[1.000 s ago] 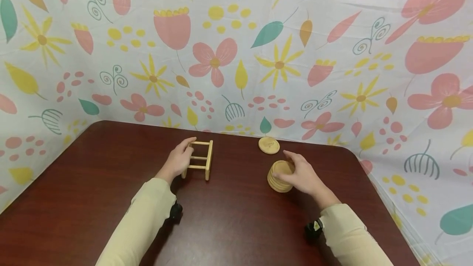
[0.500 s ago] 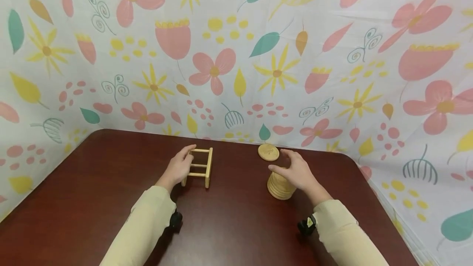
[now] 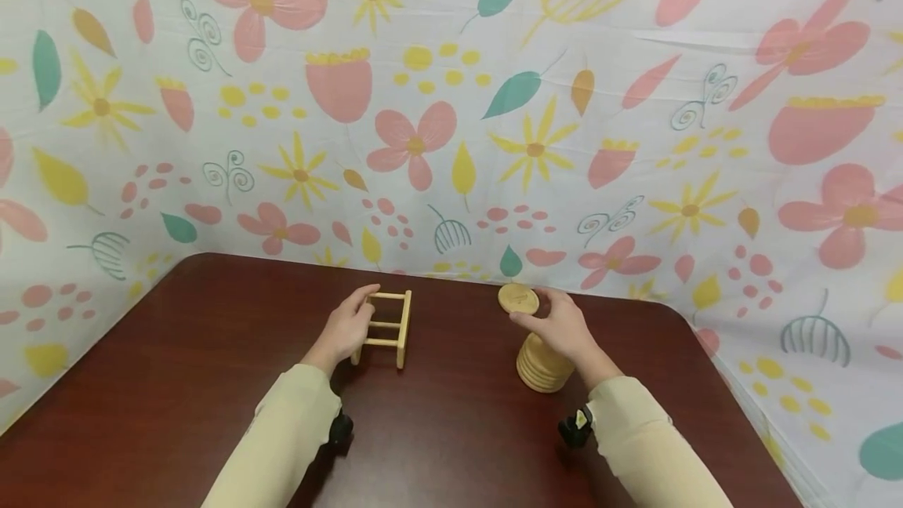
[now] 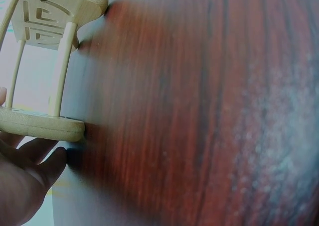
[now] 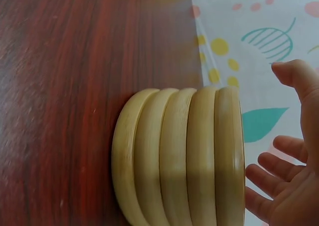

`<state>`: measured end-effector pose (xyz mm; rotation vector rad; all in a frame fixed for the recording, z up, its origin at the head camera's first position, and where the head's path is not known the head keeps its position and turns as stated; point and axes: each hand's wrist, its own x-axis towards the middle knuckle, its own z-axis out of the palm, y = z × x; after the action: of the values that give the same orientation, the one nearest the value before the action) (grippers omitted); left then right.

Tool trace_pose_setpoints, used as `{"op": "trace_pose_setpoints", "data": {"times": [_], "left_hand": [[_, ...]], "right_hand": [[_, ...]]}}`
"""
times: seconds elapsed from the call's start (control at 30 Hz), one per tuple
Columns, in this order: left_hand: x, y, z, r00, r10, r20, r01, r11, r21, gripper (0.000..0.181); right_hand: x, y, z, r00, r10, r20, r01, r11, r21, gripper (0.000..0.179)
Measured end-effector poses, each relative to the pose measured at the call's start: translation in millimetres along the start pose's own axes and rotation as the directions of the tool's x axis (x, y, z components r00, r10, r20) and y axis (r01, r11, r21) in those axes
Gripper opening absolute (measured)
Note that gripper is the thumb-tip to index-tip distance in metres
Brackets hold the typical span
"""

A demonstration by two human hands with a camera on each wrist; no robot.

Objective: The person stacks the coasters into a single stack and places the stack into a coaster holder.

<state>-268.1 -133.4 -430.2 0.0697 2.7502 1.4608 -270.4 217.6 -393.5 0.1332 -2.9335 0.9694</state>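
My left hand [image 3: 347, 329] grips the near side panel of a small wooden coaster rack [image 3: 404, 332]. In the left wrist view, the rack's far panel [image 4: 55, 12] shows cut-out slots, with round rods joining the two ends. Above a stack of round wooden coasters [image 3: 542, 367], my right hand [image 3: 567, 328] reaches toward a single coaster [image 3: 517, 299], thumb and fingers apart at its near right edge. Whether they touch it cannot be told. In the right wrist view, the right hand [image 5: 289, 176] has spread fingers beside the stack's top [image 5: 229, 156]; the single coaster is out of sight there.
The dark red-brown table [image 3: 451, 429] carries the rack on the left and the coasters on the right. A flower-patterned cloth [image 3: 423, 139] hangs along the back and both sides. Each wrist wears a small black camera [image 3: 574, 428].
My right hand has left the top of the coaster stack and moved away from me to the single coaster's edge. The left hand stays on the rack. The head view has tilted slightly.
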Motion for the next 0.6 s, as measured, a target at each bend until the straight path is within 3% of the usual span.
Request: {"op": "trace_pose_setpoints", "data": {"times": [0.33,0.6], "left_hand": [[0.7,5.9,-0.9,1.000,-0.006,0.025,0.006,1.000,-0.004,0.041],[1.3,2.2,-3.5,0.999,-0.011,0.035,0.011,1.000,-0.004,0.042]], "right_hand": [[13.3,-10.6,6.0,1.000,0.024,-0.017,-0.023,0.998,0.065,0.081],[27.0,-20.0,14.7,0.995,0.090,-0.033,-0.088,0.994,0.060,0.080]]}}
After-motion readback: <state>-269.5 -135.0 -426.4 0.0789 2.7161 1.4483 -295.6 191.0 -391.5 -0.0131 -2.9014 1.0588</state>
